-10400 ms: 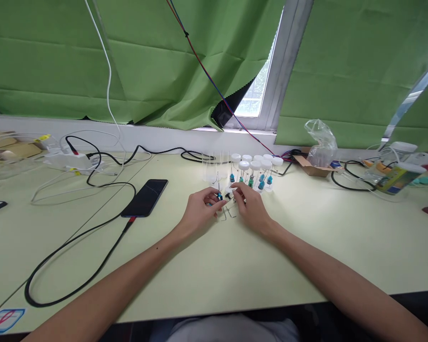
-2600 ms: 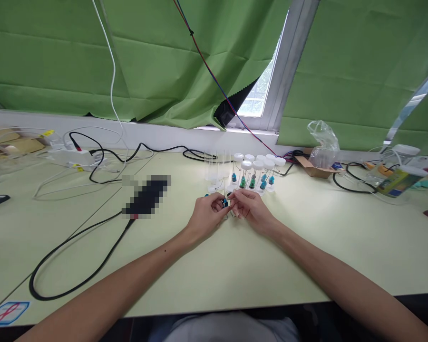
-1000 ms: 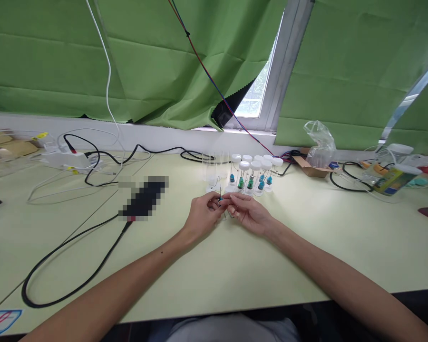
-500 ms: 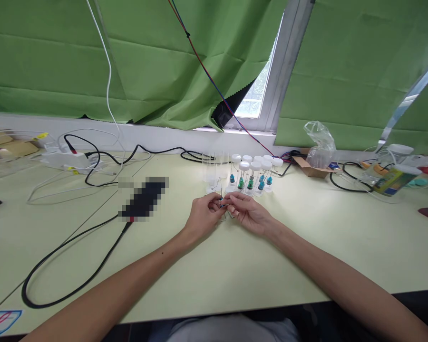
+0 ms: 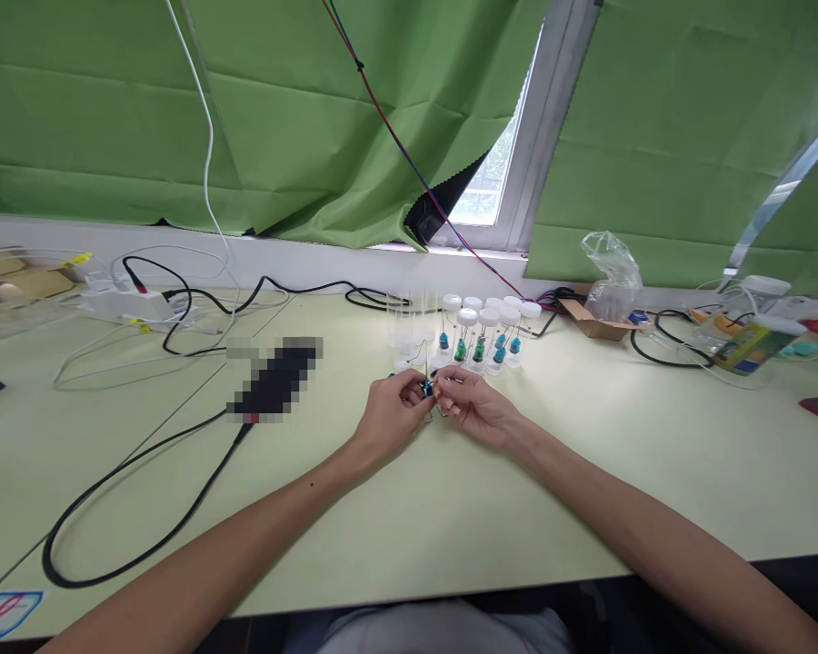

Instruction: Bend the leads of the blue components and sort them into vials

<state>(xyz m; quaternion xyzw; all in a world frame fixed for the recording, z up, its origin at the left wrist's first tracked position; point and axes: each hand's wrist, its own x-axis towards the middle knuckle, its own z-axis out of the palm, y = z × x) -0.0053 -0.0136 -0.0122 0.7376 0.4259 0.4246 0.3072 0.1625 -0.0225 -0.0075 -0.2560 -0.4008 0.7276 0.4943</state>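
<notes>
My left hand (image 5: 390, 411) is closed in a pinch on a small blue piece with a thin wire (image 5: 427, 388), the wire pointing up. My right hand (image 5: 478, 409) meets it from the right, its thumb and fingertips pressed together at the blue piece's side; whatever is between them is too small to make out. Bent metal bits (image 5: 441, 411) show on the table just below the fingertips. Behind my hands stand several clear vials with white caps (image 5: 489, 317), holding similar blue and green pieces. Clear open tubes (image 5: 402, 318) stand to their left.
A black cable (image 5: 143, 543) loops across the left of the table (image 5: 409, 518) to a blurred-out dark object (image 5: 276, 381). Back right are a small cardboard box (image 5: 596, 324) with a plastic bag and a yellow-green labelled container (image 5: 750, 345). A power strip (image 5: 133, 304) lies back left.
The blue piece shows more fully between my fingertips, and its wire has shifted slightly right. My right fingertips have drawn a little away from my left. The vials have not moved.
</notes>
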